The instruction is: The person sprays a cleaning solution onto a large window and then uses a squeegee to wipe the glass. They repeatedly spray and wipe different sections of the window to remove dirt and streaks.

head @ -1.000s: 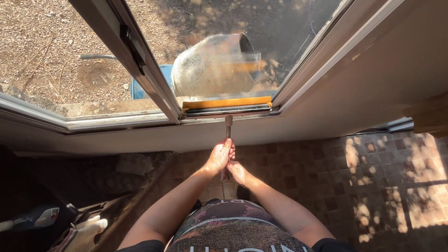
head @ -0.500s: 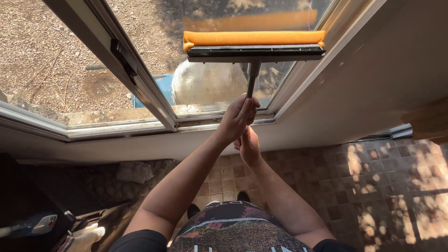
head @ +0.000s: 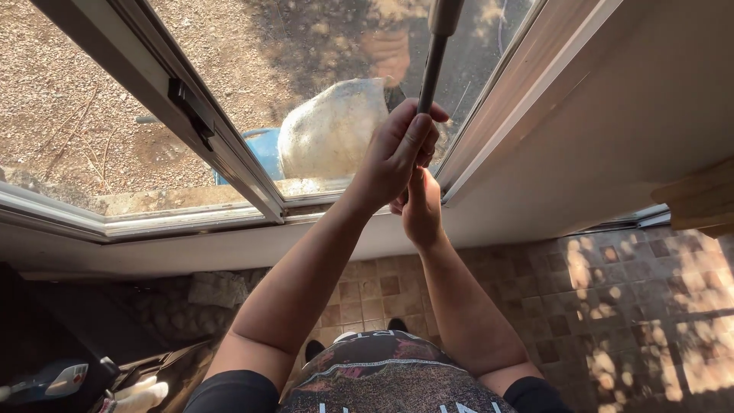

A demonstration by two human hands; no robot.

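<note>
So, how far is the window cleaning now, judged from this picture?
Done: hard to tell; the right pane shows no clear clean or dirty zone, and glare hides streaks. In hand: the left hand and the right hand both grip the dark pole, which runs up past the top edge, so the tool's head is out of view. Left: the other pane is not being touched.

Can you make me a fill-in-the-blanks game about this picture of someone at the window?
1. Both hands grip a dark ____.
2. The left hand sits ____ the right hand on it.
3. The floor is covered in brown ____.
4. Outside the window the ground is ____.

Missing words: pole; above; tiles; gravel
</note>
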